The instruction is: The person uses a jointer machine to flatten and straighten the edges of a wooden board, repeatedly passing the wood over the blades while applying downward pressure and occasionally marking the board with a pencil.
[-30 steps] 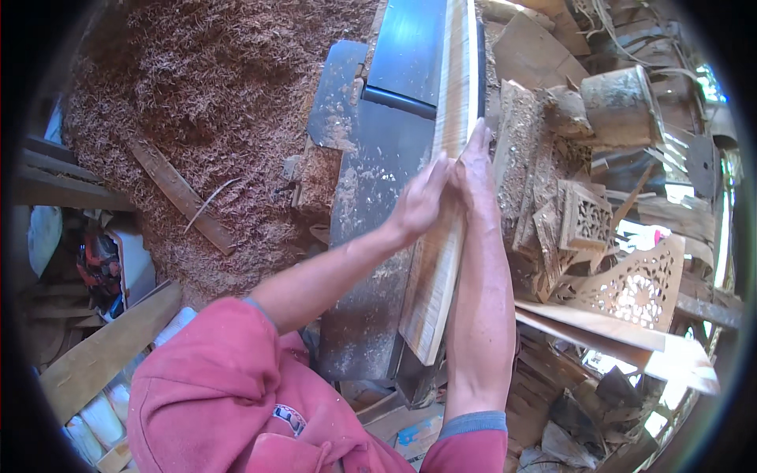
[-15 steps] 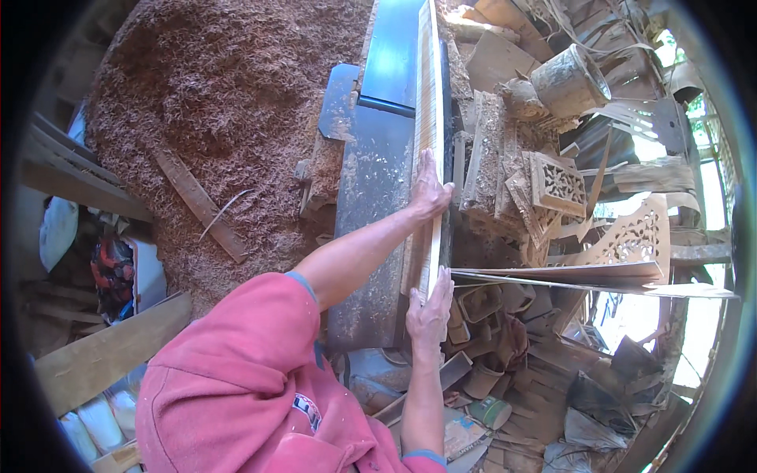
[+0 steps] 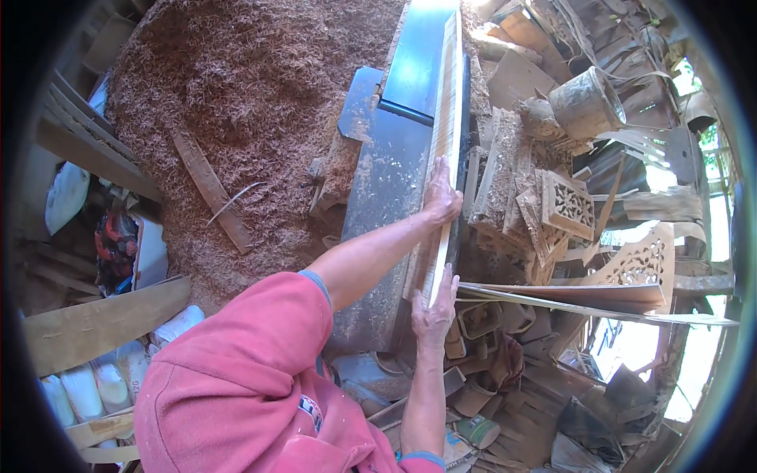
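Note:
A long, narrow wooden board [image 3: 448, 102] stands on edge along the right side of a jointer's metal bed [image 3: 386, 169], beside its dark fence [image 3: 464, 94]. My left hand [image 3: 443, 195] grips the board around its middle, fingers lying along it and pointing away from me. At the near end, my right hand [image 3: 434, 309] holds the board with thumb and fingers on either side. The board's lower edge is hidden from above. Ahead of my left hand, the dark cutter slot [image 3: 406, 110] crosses the bed.
Reddish wood shavings [image 3: 244, 87] are heaped left of the machine, with a loose plank [image 3: 209, 189] on them. To the right are a dusty bucket [image 3: 585, 102], a carved wooden panel [image 3: 568, 205] and thin sheets [image 3: 568, 296] reaching close to my right hand. Scrap wood lies below them.
The whole view has turned slightly, so the machine and pile appear farther right. Both hands keep hold of the board at about the same places; any slide of the board is hard to make out.

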`<state>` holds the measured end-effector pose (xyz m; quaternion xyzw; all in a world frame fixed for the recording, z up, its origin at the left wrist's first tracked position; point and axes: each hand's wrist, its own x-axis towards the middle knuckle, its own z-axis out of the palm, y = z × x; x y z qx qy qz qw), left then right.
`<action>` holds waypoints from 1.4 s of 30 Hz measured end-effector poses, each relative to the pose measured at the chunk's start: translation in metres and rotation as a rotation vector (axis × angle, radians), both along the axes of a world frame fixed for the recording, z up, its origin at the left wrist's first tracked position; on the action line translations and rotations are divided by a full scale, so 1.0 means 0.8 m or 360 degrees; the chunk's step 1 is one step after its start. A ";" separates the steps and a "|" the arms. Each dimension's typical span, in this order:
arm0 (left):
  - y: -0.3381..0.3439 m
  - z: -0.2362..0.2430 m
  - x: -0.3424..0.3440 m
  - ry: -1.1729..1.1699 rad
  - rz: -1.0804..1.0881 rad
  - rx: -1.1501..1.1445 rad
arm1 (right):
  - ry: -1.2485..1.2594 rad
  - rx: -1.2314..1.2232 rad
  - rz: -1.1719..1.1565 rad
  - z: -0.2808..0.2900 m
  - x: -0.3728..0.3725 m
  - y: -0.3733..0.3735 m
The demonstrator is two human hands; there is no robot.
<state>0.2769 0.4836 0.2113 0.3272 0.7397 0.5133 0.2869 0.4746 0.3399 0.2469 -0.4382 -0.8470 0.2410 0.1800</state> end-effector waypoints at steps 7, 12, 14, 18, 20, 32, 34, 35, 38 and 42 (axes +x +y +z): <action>0.004 0.017 -0.002 -0.0055 -0.0006 -0.0038 | 0.0066 -0.0027 -0.0006 -0.003 -0.001 0.007; 0.016 0.006 -0.014 -0.0061 0.0055 0.0009 | 0.0069 -0.0043 0.0009 -0.001 -0.013 0.017; 0.026 0.001 -0.020 -0.0012 0.0085 0.0009 | 0.0059 -0.0050 0.0022 -0.001 -0.019 0.024; 0.046 -0.003 -0.033 -0.0062 0.0055 0.0029 | 0.0058 0.0001 0.0003 -0.004 -0.036 0.044; 0.058 -0.006 -0.047 -0.0037 0.0079 0.0071 | 0.0084 0.0028 0.0034 -0.008 -0.044 0.055; 0.107 0.012 -0.093 -0.0060 0.0068 -0.0031 | 0.0079 0.0061 0.0047 -0.012 -0.087 0.109; 0.115 0.010 -0.099 -0.0046 0.0074 -0.0049 | 0.0084 0.0068 0.0061 -0.012 -0.094 0.117; 0.119 0.009 -0.104 -0.0030 0.0090 -0.0043 | 0.0086 0.0071 0.0068 -0.013 -0.098 0.122; 0.133 0.008 -0.117 -0.0089 0.0081 -0.0032 | 0.0076 0.0094 0.0080 -0.016 -0.108 0.135; 0.147 0.012 -0.132 -0.0096 0.0081 -0.0037 | 0.0109 0.0116 0.0097 -0.016 -0.122 0.151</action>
